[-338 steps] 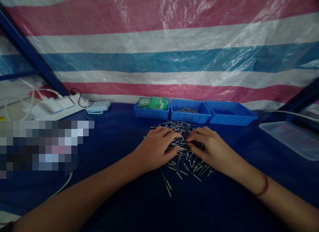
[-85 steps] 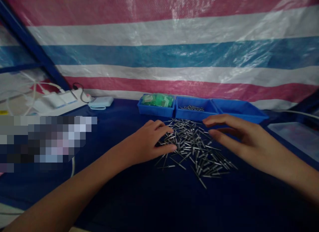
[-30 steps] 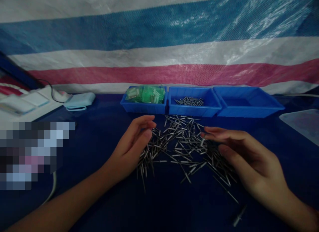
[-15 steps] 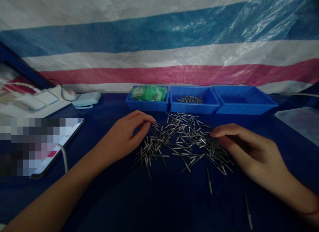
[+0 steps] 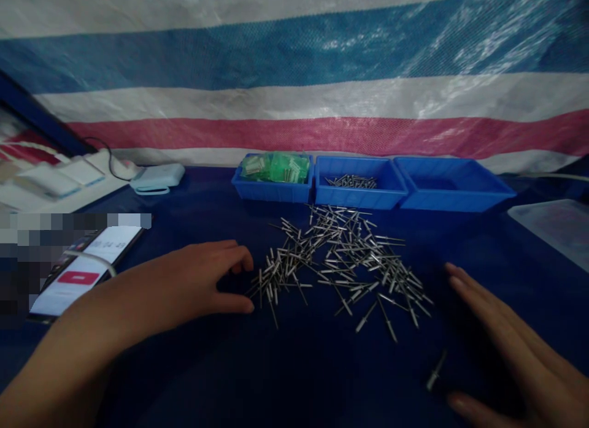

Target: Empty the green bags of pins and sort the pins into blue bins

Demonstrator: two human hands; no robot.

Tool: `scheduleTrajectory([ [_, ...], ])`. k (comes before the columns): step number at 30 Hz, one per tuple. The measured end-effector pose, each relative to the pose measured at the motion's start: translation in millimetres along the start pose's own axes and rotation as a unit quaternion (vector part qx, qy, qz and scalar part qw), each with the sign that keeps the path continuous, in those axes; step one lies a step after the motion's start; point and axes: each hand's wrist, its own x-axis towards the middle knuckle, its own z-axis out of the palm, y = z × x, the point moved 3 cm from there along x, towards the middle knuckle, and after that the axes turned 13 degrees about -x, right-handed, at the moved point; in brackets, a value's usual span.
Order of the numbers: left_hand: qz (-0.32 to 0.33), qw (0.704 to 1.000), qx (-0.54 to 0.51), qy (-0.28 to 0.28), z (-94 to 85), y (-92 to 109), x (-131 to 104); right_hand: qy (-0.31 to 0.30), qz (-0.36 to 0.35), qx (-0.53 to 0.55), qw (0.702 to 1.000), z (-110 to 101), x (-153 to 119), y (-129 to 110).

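A loose pile of silver pop rivets (image 5: pixel 340 250) is spread over the dark blue table (image 5: pixel 294 373). My left hand (image 5: pixel 207 278) is at the pile's left edge, thumb and fingers apart, with nothing between them. On the right, my right hand (image 5: pixel 515 348) is spread wide, thumb well away from the fingers. Between that thumb and the fingers lies a single rivet (image 5: pixel 435 371), slightly blurred and apart from the pile. Two more rivets stick out at the pile's front edge.
Three blue bins stand behind the pile: the left bin (image 5: pixel 271 192) holds green bags, the middle bin (image 5: pixel 361 198) loose rivets, the right bin (image 5: pixel 455 201) shows a bare inside. A phone (image 5: pixel 92 262) with a cable, a power strip (image 5: pixel 59 183) and a clear plastic lid (image 5: pixel 552 225) flank them.
My left hand has drawn back left and nearer from the pile, its fingers opening. My right hand has moved nearer and right, spreading out. The single rivet at the right has shifted up and left.
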Motion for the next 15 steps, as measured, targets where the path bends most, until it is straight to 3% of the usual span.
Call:
scheduleTrajectory([
  [3, -0.005, 1.000, -0.005, -0.024, 6.3, 6.0, 0.9, -0.031, -0.066, -0.066, 0.995, 5.2, 11.9, -6.4],
  [8, 0.010, 0.999, -0.005, -0.030, 11.3, 18.6, 5.6, -0.014, -0.135, -0.085, 0.987, 2.6, 45.6, -26.6],
  [15, 0.079, 0.996, 0.030, -0.002, 24.3, 31.8, 25.2, -0.032, -0.114, -0.031, 0.993, 17.2, 88.0, -54.0],
])
